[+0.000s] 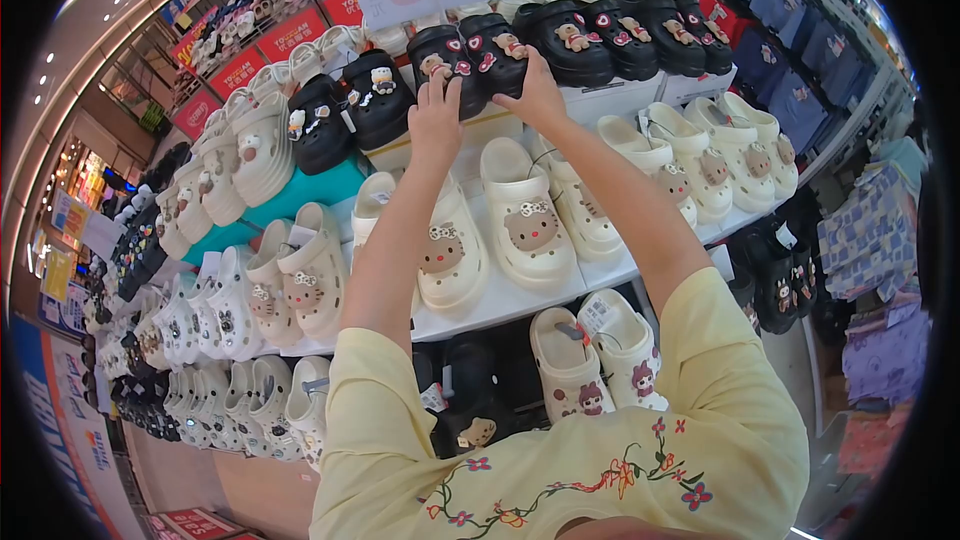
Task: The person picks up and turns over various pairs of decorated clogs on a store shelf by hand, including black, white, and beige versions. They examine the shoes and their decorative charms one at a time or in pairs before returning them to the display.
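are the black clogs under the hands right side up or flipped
Right side up: the black clogs show their charm-decorated tops to the camera.

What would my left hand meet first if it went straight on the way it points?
Your left hand would likely meet the black clog just ahead; it seems to be touching it, though depth is unclear.

Two black clogs (478, 82) side by side, bearing tan bear charms (436, 67) and red-edged hearts (475, 42)

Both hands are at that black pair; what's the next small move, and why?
Probably a gentle inward nudge: the left hand is at the left black clog, the right hand at the right black clog, and the two clogs stand side by side.
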The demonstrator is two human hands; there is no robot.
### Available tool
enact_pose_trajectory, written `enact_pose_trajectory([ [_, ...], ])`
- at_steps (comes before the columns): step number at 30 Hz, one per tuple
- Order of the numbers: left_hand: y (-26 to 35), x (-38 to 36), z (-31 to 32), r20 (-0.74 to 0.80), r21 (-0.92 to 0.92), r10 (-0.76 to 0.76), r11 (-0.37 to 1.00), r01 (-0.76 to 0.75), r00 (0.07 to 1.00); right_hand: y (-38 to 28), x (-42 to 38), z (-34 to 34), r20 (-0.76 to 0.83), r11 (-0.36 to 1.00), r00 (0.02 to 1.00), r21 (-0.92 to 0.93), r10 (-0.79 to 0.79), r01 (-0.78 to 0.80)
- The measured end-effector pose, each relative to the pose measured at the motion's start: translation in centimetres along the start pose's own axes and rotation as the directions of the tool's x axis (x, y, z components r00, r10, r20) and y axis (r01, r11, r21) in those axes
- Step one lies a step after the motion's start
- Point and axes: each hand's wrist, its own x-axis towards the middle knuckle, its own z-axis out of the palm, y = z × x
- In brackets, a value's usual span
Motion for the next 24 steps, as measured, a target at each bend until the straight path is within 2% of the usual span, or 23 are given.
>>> enact_pose_trajectory([
  [3,0.1,0.1,-0.3,0.011,0.009,-0.006,1.000,0.006,1.000,0.3,-0.4,-1.3,0.112,0.997,0.991,-0.040,0.067,-0.063],
  [6,-0.1,0.3,0.2,-0.003,-0.011,-0.005,1.000,0.005,1.000,1.6,-0.7,-2.8,0.249,1.000,0.968,-0.010,0.029,-0.027],
  [11,0.0,0.3,-0.2,-0.022,-0.075,0.017,0.997,-0.018,1.000,2.6,-2.0,-4.3,0.368,0.990,0.928,0.143,-0.052,-0.001],
  [13,0.2,0.5,-0.7,0.025,-0.115,-0.011,0.993,0.014,1.000,2.5,-2.5,-4.8,0.425,0.978,0.901,0.206,-0.086,-0.004],
  [14,0.3,0.5,-0.7,0.036,-0.129,-0.020,0.991,0.025,0.999,2.4,-2.8,-4.9,0.419,0.974,0.897,0.220,-0.138,0.046],
  [17,0.3,0.7,-0.7,0.074,-0.209,-0.041,0.976,0.056,0.996,2.4,-3.9,-3.6,0.369,0.967,0.915,0.244,-0.164,0.075],
  [21,0.4,0.7,-1.3,0.126,-0.219,-0.078,0.970,0.105,0.989,1.4,-5.7,-5.5,0.526,0.965,0.842,0.261,-0.122,-0.023],
  [24,0.6,0.7,-1.3,0.116,-0.222,-0.079,0.970,0.103,0.990,1.8,-7.2,-7.5,0.477,0.968,0.858,0.237,-0.191,0.084],
])
